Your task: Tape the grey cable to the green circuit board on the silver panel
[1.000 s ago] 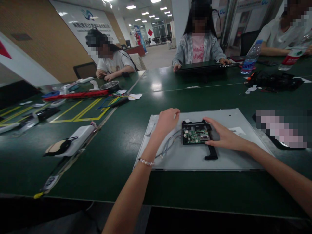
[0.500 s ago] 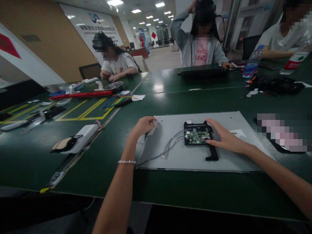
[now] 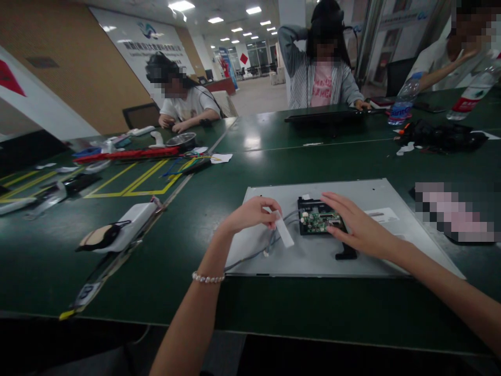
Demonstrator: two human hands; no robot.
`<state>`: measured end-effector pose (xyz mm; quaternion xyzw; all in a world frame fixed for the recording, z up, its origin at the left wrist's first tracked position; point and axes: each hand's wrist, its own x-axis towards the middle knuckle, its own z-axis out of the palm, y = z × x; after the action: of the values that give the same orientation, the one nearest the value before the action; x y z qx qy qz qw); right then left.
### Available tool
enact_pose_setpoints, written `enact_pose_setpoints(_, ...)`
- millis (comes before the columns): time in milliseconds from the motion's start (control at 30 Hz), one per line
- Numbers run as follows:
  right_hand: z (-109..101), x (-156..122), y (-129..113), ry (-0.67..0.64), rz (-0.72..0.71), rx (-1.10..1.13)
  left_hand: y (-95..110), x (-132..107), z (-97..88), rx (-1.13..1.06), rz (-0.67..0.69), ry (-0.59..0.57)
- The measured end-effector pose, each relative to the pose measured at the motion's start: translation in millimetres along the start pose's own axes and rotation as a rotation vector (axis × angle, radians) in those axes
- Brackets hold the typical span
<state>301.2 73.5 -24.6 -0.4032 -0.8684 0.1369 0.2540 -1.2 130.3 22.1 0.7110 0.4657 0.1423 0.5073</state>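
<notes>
My left hand pinches the upper end of a pale translucent strip of tape, which hangs at a slant over the grey metal panel. Right of it lies a black plastic bracket carrying a green circuit board. Over the bracket's right side is my right hand, thumb and fingers apart; whether the fingertips touch the bracket I cannot tell. Grey cables run from the board to the panel's left edge, partly behind the tape and my left hand. A white label lies on the panel beyond my right hand.
A phone-shaped item, blurred out, lies right of the panel. To the left is a white device with a dark strap. A black monitor, bottles and black gear stand farther back. Several people sit across the table.
My left hand has moved right, from the panel's upper left corner toward the bracket, carrying the strip of tape. My right hand has shifted slightly left over the board.
</notes>
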Motion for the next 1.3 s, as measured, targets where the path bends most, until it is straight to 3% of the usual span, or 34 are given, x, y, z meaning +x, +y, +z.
enact_pose_setpoints(67, 2, 4, -17, -0.089, -0.075, -0.031, -3, 3, 5.5, 0.033, -0.045, -0.055)
enact_pose_setpoints(233, 14, 15, -51, -0.251, -0.277, -0.090, -7, 4, 6.2, 0.066, -0.091, -0.043)
enact_pose_setpoints(400, 27, 21, -67, -0.294, -0.373, -0.141, -10, 3, 7.8, 0.089, -0.122, -0.022)
enact_pose_setpoints(633, 38, 16, -70, -0.259, -0.380, -0.177, -12, 3, 11.1, 0.238, -0.145, 0.022)
enact_pose_setpoints(767, 38, 16, -69, -0.238, -0.368, -0.189, -9, 4, 8.0, 0.567, 0.047, 0.089)
enact_pose_setpoints(867, 37, 15, -69, -0.230, -0.355, -0.190, -8, 7, 7.8, 0.693, 0.182, 0.052)
enact_pose_setpoints(1033, 39, 15, -69, -0.226, -0.358, -0.201, -9, 8, 13.5, 0.641, 0.190, -0.048)
enact_pose_setpoints(1300, 39, 12, -71, -0.232, -0.373, -0.198, -10, 4, 12.0, 0.463, 0.032, -0.100)
